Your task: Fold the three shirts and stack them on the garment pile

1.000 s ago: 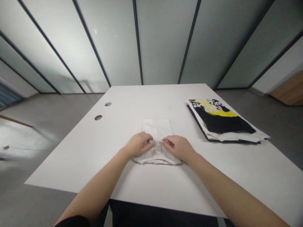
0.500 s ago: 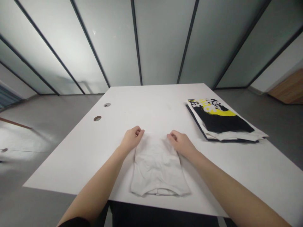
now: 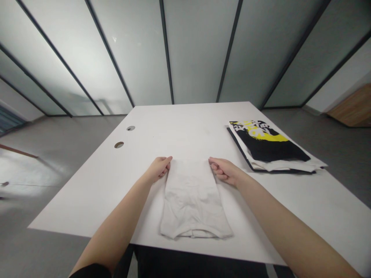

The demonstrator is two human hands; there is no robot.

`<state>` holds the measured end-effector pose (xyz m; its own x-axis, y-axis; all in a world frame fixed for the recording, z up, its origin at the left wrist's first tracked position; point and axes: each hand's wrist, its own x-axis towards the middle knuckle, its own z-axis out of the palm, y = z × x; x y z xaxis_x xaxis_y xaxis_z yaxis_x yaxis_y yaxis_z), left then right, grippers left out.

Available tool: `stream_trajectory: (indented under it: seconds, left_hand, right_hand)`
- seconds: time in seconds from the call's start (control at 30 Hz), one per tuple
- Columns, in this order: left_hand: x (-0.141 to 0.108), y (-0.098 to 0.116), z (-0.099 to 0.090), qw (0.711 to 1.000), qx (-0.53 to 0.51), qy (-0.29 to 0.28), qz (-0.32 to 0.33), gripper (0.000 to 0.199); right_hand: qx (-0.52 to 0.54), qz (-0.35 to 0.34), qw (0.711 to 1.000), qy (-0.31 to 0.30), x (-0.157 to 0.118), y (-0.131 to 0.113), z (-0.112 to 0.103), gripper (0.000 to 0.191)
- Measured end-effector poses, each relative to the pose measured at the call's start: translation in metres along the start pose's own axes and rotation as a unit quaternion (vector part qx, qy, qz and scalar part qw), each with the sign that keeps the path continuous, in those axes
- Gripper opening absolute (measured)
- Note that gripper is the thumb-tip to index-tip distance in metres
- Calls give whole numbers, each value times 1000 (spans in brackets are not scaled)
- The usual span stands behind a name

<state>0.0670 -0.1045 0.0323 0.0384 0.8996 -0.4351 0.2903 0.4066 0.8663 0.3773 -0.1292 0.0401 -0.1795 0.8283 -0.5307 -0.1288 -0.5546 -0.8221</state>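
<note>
A white T-shirt (image 3: 194, 200), folded into a narrow rectangle, lies on the white table with its collar towards me. Some wrinkles run across its middle. My left hand (image 3: 160, 168) pinches the far left corner between thumb and fingers. At the far right corner, my right hand (image 3: 224, 170) has a similar pinch, its other fingers curled in. The far edge of the cloth stretches between both hands.
To the right lies a stack of folded garments (image 3: 269, 144), the top one printed in black and yellow. Two round holes (image 3: 119, 144) pierce the left side of the table (image 3: 87, 197). Frosted glass panels (image 3: 194, 50) stand behind it.
Both hands have turned and moved slightly outward at the far corners. The far part of the T-shirt now looks flatter and straighter, with its edge pulled out between them.
</note>
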Motion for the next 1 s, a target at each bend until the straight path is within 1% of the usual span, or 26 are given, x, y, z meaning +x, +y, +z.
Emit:
stream_trajectory:
  seconds: [0.07, 0.13, 0.23, 0.3, 0.33, 0.37, 0.43, 0.5, 0.53, 0.57, 0.6, 0.67, 0.73, 0.8, 0.83, 0.9, 0.97, 1.0]
  left_hand:
    - [-1, -1, 1, 1000, -6, -8, 10, 56]
    - [-2, -4, 2, 1000, 19, -9, 14, 58]
    - [-2, -7, 4, 997, 67, 1, 37, 60]
    - [-1, -8, 4, 992, 98, 16, 79, 61]
    - [-1, -8, 4, 988, 113, 28, 106, 61]
    - [0, -7, 4, 982, 127, 42, 134, 60]
    - [1, -6, 4, 970, 139, 66, 189, 59]
    - [2, -5, 4, 964, 113, 84, 225, 59]
    - [3, -5, 4, 965, 86, 89, 232, 59]
    - [4, -5, 5, 967, 55, 88, 231, 59]
    - [4, -6, 5, 971, 22, 83, 224, 59]
    - [6, -7, 7, 978, -27, 58, 198, 59]
    - [7, -9, 8, 983, -48, 36, 176, 59]
    - [9, -10, 9, 983, -58, 36, 169, 60]
    - [9, -10, 9, 982, -64, 43, 175, 60]
    - [10, -8, 10, 972, -91, 61, 209, 59]
    - [9, -5, 10, 954, -137, 71, 258, 58]
    - [8, -4, 10, 946, -162, 67, 273, 59]
  right_hand:
    - [6, -36, 999, 5, 3, 2, 1, 32]
    - [-21, -53, 998, 6, 7, 6, 0, 35]
    - [-122, -26, 992, 12, 12, 14, -2, 43]
    - [-191, -16, 981, 24, 15, 18, -2, 48]
    - [-213, -27, 976, 29, 16, 19, -2, 48]
    - [-225, -55, 972, 36, 17, 20, -1, 48]
    - [-235, -148, 959, 58, 19, 20, 0, 46]
    - [-238, -257, 932, 92, 19, 19, 0, 43]
    - [-232, -301, 919, 107, 19, 18, 1, 42]
    - [-221, -329, 911, 113, 20, 17, 1, 42]
    - [-204, -338, 912, 111, 20, 17, 1, 42]
    - [-167, -318, 930, 84, 22, 19, 0, 44]
    - [-144, -285, 946, 57, 23, 20, 0, 45]
    - [-134, -275, 950, 56, 22, 21, 0, 44]
    - [-131, -283, 948, 61, 21, 20, 0, 43]
    - [-126, -324, 935, 76, 18, 18, 1, 38]
    - [-115, -372, 916, 91, 15, 15, 3, 34]
    - [-108, -385, 912, 93, 14, 14, 5, 34]
